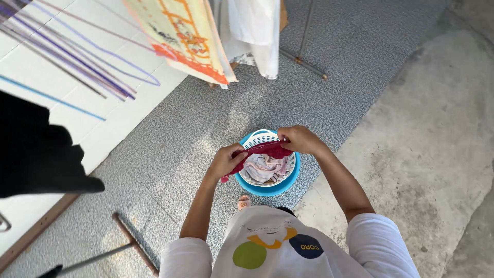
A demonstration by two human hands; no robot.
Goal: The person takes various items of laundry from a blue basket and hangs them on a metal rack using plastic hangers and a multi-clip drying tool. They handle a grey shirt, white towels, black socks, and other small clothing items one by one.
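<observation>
Both hands, left hand (225, 160) and right hand (298, 139), grip a small dark-red cloth garment (262, 152) stretched above a white plastic laundry basket (257, 138) still holding crumpled pale clothes (265, 169).

The small crumpled red cloth (265, 151) is partly concealed: its two ends are covered by the closed fingers of the left hand (226, 160) and the right hand (298, 139), so its full shape cannot be determined. The round white perforated plastic basket (260, 137) is crossed by the cloth and hands; its near rim and most of the pale crumpled laundry (265, 169) inside are only partly visible. The black garment (36, 149) is cut off at the left edge. The yellow and orange printed fabric (182, 36) and the white hanging fabric (254, 31) are cut off at the top edge.
</observation>
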